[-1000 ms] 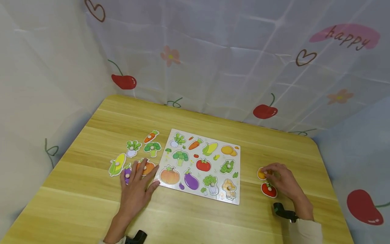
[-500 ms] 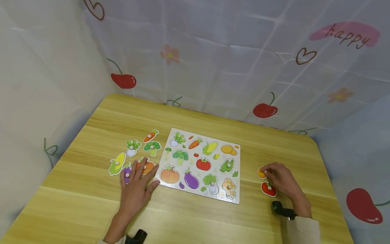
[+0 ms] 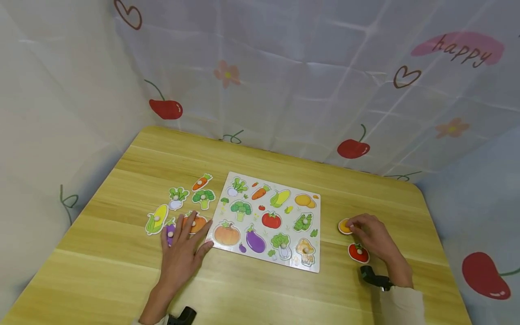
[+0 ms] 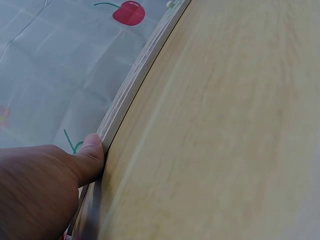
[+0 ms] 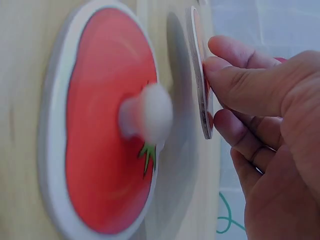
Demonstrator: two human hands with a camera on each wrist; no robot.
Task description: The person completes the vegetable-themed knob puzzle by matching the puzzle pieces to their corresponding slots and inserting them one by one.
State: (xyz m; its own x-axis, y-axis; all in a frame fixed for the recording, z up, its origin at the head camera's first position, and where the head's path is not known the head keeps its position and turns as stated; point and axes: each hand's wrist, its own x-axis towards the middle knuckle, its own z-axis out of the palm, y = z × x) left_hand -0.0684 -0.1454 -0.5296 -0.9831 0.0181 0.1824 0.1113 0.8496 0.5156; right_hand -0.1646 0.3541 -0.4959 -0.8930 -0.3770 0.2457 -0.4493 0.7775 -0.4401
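The yellow piece [image 3: 344, 226] is pinched by the right hand [image 3: 375, 238] at the right of the frame, above the tomato piece [image 3: 355, 255]. The left hand [image 3: 180, 256], lower left, is spread, its thumb set against the central puzzle board [image 3: 317, 216].

Indoors, whether home or studio is unclear: creased pale sheeting [image 3: 280, 95] with printed cherries [image 3: 353, 149], flowers [image 3: 221, 73] and hearts [image 3: 417, 73] encloses a wood-grain surface [image 3: 260, 295] on three sides.

Cherry-print curtain [image 3: 284, 99] behind wooden table [image 3: 252, 293]
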